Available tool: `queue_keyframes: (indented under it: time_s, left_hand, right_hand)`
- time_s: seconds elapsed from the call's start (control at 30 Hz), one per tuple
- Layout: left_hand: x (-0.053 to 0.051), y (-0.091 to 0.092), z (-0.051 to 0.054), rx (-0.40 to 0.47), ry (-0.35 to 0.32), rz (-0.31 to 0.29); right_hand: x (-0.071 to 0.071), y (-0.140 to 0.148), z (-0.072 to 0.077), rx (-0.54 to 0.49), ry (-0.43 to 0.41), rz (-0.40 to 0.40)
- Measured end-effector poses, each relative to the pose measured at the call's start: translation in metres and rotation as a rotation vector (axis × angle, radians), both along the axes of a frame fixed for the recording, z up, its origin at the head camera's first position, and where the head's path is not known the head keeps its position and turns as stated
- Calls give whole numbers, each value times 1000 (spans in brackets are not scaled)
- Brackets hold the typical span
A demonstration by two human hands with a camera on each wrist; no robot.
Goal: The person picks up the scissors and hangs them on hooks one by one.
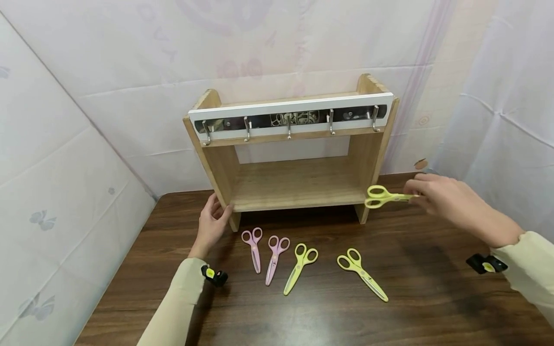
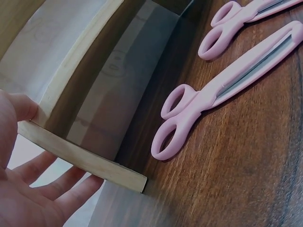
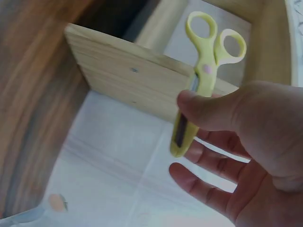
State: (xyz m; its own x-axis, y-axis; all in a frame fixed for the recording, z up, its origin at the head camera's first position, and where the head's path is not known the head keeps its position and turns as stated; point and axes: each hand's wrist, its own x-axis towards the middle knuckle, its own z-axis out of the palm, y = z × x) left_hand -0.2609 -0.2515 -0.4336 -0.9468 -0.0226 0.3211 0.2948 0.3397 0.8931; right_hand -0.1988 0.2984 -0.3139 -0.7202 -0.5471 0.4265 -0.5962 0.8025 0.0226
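Note:
A wooden shelf carries a front rail with several metal hooks. My left hand grips the lower left side panel, thumb on the inner side and fingers outside. In my right hand, right of the shelf, yellow scissors are pinched by the blade end, handles pointing toward the shelf. On the table in front lie two pink scissors and two yellow scissors, all with handles toward the shelf.
The dark wooden table reaches up to light patterned cloth behind and at the sides. Black straps with devices sit at both wrists. A small orange-brown shape shows on the cloth at the right rear.

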Motion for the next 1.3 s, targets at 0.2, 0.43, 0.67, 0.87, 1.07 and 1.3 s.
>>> queue_keyframes:
  time_s: [0.2,0.43,0.67,0.87,1.07,1.3]
  left_hand:
    - [2,2,4,-4,-13,3]
    - [20,13,29,-25,-22,1]
    - [25,16,35,-36,-28,2]
    - [23,15,32,-32,-16,0]
    - [23,14,32,-39,-10,-1]
    - [23,14,33,-50,-16,2]
  right_hand:
    - [-3,-5,16,-91,199,61]
    - [-5,-10,34,-185,299,93]
    - [-7,-17,44,-291,325,109]
    - [-12,-21,45,-359,325,109]
    - [-20,-21,43,-376,334,103]
    - [-22,-22,40,-357,319,104]
